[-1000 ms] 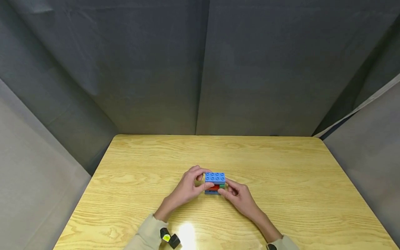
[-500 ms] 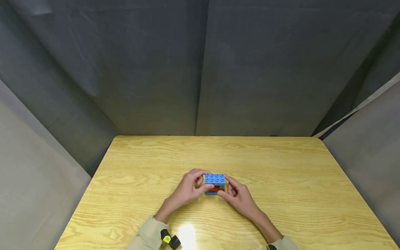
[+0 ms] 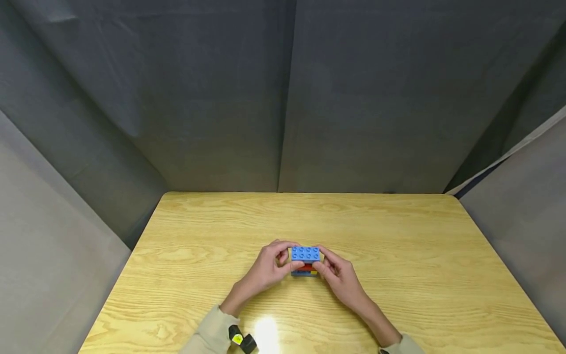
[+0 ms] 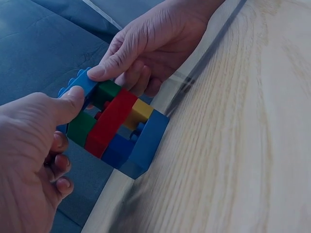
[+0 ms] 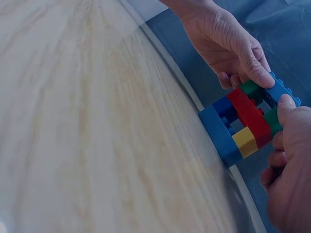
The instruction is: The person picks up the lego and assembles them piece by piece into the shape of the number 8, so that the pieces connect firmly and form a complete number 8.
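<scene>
A stack of toy building bricks stands on the wooden table. Its long blue bottom brick (image 4: 148,145) bears a dark blue small brick (image 4: 118,148) and a yellow one (image 5: 245,142). A long red brick (image 5: 249,112) lies across them, with two green bricks (image 4: 81,127) above. On top is a long blue brick (image 3: 305,253), studs up; whether it is fully seated I cannot tell. My left hand (image 3: 267,265) pinches that top brick's left end between thumb and fingers. At its right end my right hand (image 3: 342,278) pinches it likewise, thumb in front.
The table (image 3: 199,226) spreads around the stack on all sides. Dark grey curtains (image 3: 212,98) hang behind it, and lighter grey panels (image 3: 40,236) flank it. A black band with a yellow-green piece (image 3: 237,339) sits at the left sleeve.
My right thumb has moved up from the lower bricks to the top blue brick's front, and the yellow brick shows below it. The left hand keeps its hold.
</scene>
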The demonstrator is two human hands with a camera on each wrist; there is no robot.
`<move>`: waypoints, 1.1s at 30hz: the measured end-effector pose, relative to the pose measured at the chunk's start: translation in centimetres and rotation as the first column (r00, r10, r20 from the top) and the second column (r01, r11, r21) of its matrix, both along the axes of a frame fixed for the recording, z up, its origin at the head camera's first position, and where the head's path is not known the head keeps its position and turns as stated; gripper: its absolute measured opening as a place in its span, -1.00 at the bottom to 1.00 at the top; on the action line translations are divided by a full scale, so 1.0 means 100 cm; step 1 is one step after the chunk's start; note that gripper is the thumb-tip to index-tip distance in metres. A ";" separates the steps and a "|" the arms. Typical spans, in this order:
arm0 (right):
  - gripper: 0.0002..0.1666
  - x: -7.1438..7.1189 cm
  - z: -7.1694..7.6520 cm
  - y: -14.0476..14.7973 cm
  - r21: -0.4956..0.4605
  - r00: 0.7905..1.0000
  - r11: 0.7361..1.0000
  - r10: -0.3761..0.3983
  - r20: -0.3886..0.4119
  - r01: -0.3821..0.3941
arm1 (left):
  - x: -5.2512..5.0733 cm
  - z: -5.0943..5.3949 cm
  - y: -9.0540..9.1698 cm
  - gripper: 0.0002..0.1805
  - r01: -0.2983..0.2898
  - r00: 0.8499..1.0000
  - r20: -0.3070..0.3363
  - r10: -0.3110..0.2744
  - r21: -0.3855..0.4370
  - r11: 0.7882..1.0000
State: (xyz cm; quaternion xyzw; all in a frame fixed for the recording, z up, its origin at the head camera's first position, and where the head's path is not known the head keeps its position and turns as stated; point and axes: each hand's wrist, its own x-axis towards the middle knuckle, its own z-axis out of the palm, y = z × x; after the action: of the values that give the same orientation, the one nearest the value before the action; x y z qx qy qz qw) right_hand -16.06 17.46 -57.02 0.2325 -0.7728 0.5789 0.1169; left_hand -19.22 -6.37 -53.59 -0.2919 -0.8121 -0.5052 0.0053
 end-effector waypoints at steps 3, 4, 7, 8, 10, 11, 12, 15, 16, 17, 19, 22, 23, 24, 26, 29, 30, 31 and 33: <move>-0.45 -0.001 -0.001 0.001 0.006 1.000 1.000 0.000 -0.008 0.000 | 0.000 0.000 0.000 -0.56 -0.001 1.000 -0.001 0.001 -0.009 1.000; -0.45 -0.001 -0.001 0.001 0.008 1.000 1.000 -0.001 -0.009 0.001 | 0.000 0.000 0.000 -0.56 -0.002 1.000 -0.003 0.002 -0.012 1.000; -0.45 0.000 0.001 0.000 0.009 1.000 1.000 -0.002 -0.006 0.002 | 0.000 0.001 0.000 -0.56 -0.005 1.000 -0.004 0.005 -0.020 1.000; -0.44 0.001 0.002 0.000 0.004 1.000 1.000 -0.002 0.000 0.002 | 0.000 0.001 0.000 -0.56 -0.007 1.000 -0.003 0.007 -0.022 1.000; -0.44 0.002 0.004 -0.001 -0.005 1.000 1.000 0.001 0.010 -0.001 | 0.001 0.001 0.000 -0.56 -0.006 1.000 0.000 0.006 -0.026 1.000; -0.44 0.003 0.004 -0.001 -0.008 1.000 1.000 0.003 0.014 -0.003 | 0.002 0.000 -0.001 -0.56 -0.006 1.000 0.001 0.006 -0.027 1.000; -0.44 0.004 0.005 -0.001 -0.011 1.000 1.000 0.004 0.020 -0.004 | 0.002 0.001 -0.001 -0.56 -0.005 1.000 0.001 0.005 -0.028 1.000; -0.44 0.005 0.005 -0.002 -0.012 1.000 1.000 0.004 0.029 -0.003 | 0.003 0.001 -0.001 -0.56 -0.004 1.000 -0.006 0.004 -0.033 0.999; -0.44 0.005 0.004 -0.001 -0.009 1.000 1.000 0.002 0.031 -0.002 | 0.003 0.001 -0.001 -0.56 -0.003 1.000 -0.010 0.003 -0.032 0.999; -0.45 0.005 0.003 -0.001 -0.006 1.000 1.000 0.000 0.031 0.001 | 0.003 0.001 -0.001 -0.56 -0.003 1.000 -0.015 0.003 -0.032 0.999; -0.45 0.005 0.002 -0.001 0.000 1.000 1.000 -0.005 0.031 0.005 | 0.004 0.001 -0.001 -0.56 -0.003 1.000 -0.019 0.002 -0.030 1.000; -0.46 0.005 0.002 -0.001 0.006 1.000 1.000 -0.006 0.026 0.006 | 0.005 0.001 -0.001 -0.56 -0.002 1.000 -0.014 0.002 -0.026 1.000; -0.46 0.006 0.002 -0.001 0.008 1.000 1.000 -0.005 0.023 0.005 | 0.005 0.001 -0.002 -0.56 -0.003 1.000 -0.013 0.003 -0.028 1.000; -0.46 0.006 0.002 -0.001 0.009 1.000 1.000 -0.004 0.021 0.004 | 0.005 0.001 -0.002 -0.55 -0.004 1.000 -0.009 0.004 -0.029 1.000; -0.46 0.006 0.002 -0.001 0.009 1.000 1.000 0.001 0.015 -0.001 | 0.006 0.001 -0.002 -0.55 -0.007 1.000 -0.004 0.007 -0.034 0.999; -0.47 0.006 0.002 0.000 0.008 1.000 1.000 0.008 0.008 -0.008 | 0.006 0.001 -0.001 -0.55 -0.011 1.000 -0.006 0.011 -0.040 0.999; -0.47 0.006 0.002 0.000 0.007 1.000 1.000 0.011 0.005 -0.011 | 0.006 0.001 -0.001 -0.55 -0.012 1.000 -0.006 0.012 -0.041 0.999; -0.47 0.007 0.003 0.000 0.005 1.000 1.000 0.013 0.003 -0.013 | 0.006 0.001 -0.001 -0.55 -0.012 1.000 -0.007 0.012 -0.043 0.999; -0.47 0.007 0.003 0.000 0.004 1.000 1.000 0.014 -0.001 -0.014 | 0.007 0.002 -0.002 -0.55 -0.016 1.000 -0.006 0.015 -0.049 0.999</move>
State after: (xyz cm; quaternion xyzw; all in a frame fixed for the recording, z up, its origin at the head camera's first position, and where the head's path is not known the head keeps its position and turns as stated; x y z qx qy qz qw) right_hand -15.36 17.42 -56.71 0.2385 -0.7722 0.5781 0.1125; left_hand -18.56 -6.53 -53.41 -0.2871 -0.8266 -0.4841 0.0042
